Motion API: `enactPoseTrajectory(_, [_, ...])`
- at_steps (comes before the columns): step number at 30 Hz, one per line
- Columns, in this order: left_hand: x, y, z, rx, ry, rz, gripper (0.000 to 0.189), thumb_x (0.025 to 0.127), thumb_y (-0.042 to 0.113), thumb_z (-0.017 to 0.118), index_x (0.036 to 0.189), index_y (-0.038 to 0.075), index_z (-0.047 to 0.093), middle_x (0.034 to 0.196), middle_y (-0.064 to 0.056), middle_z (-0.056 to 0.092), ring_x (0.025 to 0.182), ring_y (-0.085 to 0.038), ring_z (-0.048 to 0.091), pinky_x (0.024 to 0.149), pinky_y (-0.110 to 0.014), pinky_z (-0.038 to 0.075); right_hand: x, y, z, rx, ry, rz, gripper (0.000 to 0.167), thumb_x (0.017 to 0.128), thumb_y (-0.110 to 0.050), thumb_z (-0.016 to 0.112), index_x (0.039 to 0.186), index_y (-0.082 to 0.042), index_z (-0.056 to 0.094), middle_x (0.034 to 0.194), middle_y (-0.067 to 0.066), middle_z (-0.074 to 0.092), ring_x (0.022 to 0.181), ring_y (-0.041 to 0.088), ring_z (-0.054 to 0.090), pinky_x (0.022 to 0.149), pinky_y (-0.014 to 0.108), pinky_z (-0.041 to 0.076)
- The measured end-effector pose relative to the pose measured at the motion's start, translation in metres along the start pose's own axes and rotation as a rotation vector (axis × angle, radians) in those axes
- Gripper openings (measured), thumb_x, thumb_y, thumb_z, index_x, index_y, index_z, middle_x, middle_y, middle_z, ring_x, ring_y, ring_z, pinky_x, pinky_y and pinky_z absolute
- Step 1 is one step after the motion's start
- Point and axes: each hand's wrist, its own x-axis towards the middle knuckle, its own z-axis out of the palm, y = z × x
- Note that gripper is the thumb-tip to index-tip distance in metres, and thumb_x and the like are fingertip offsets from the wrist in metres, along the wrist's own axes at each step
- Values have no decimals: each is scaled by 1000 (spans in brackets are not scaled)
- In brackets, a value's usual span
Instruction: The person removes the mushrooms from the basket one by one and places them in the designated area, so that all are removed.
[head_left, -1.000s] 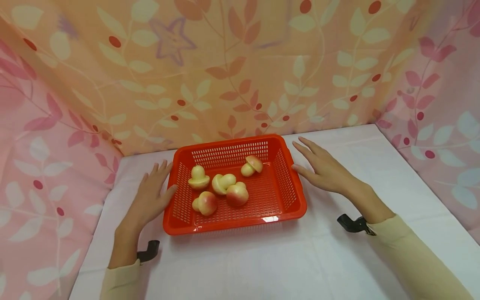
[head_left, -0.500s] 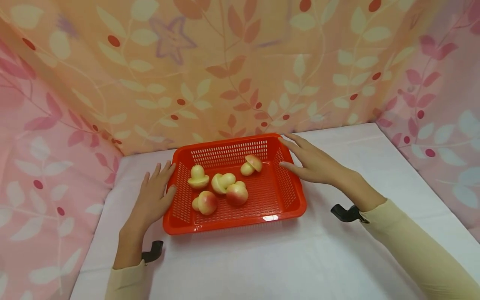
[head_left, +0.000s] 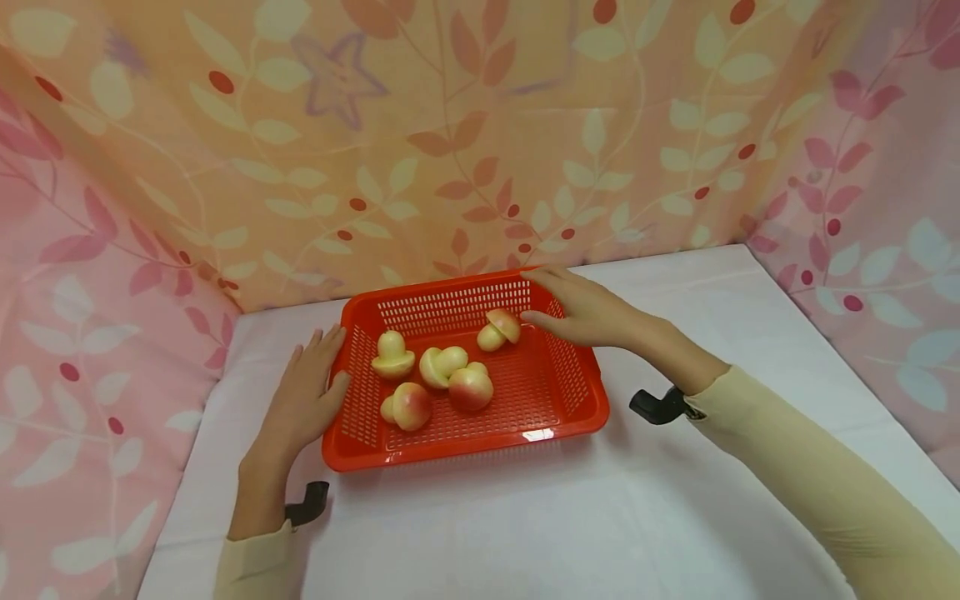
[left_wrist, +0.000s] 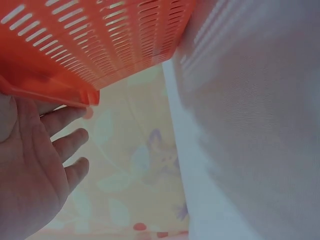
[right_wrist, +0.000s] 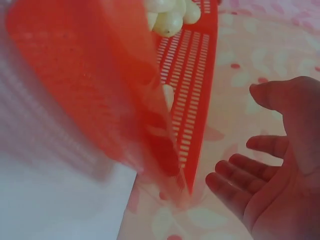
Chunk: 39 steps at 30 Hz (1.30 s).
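Note:
Several toy mushrooms with cream stems and red-tinged caps lie in a red plastic basket (head_left: 465, 452). At the left rim, my left hand (head_left: 303, 400) rests with its fingers straight. In the left wrist view its fingers (left_wrist: 67, 145) reach past the rim's outer side. My right hand (head_left: 581, 308) extends over the basket's back right corner, fingers relaxed and holding nothing. The mushroom (head_left: 498, 329) at the back right is nearest to that hand, just left of its thumb tip. In the right wrist view, the palm and spread fingers (right_wrist: 235, 185) show apart from the basket wall.
The basket stands on a white cloth-covered table (head_left: 480, 533). Behind it hangs an orange floral curtain (head_left: 450, 125), with pink floral cloth (head_left: 82, 333) at both sides. Another mushroom (head_left: 411, 406) lies at the basket's front left. Black wrist mounts (head_left: 656, 407) stick out from both sleeves.
My right hand has moved left, from outside the right rim to over the basket's inside. My left hand stays at the left rim, and the mushrooms keep their places.

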Motion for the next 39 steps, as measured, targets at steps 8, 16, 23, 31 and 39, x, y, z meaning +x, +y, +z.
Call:
enactPoseTrajectory(8, [1,4,-3,-58,-5,-34,69,107,21,45,170,7,19,178,-16,17,165,-43,16,128,-71,22,27,-13,8,25,-52,-11,64,103,-35,66,156,-5,49,158,17,54,150,37,46,126,57,38])
enactPoseTrajectory(16, [1,5,1,-43,23,-1,69,107,24,49,167,2,25,175,-20,24,160,-47,26,125,-72,27,40,-17,26,28,-129,62,67,104,-39,63,156,0,48,151,25,57,139,39,56,118,57,48])
enactPoseTrajectory(23, [2,5,3,-33,12,-35,76,104,28,57,169,7,24,176,-19,24,161,-45,24,123,-73,30,50,-23,31,33,-166,136,69,103,-39,61,158,-1,45,149,23,55,126,35,62,112,51,54])
enactPoseTrajectory(31, [3,2,7,-42,42,-8,74,101,23,57,166,4,28,175,-20,26,166,-42,13,132,-66,15,56,-25,42,-30,-177,206,68,100,-41,63,152,0,49,144,24,58,122,36,62,110,51,55])
enactPoseTrajectory(39, [2,2,4,-55,56,17,72,101,20,56,166,4,30,175,-19,26,166,-42,14,133,-65,15,61,-28,49,-72,-158,241,39,96,-40,66,108,-3,61,100,14,61,94,30,59,85,42,53])
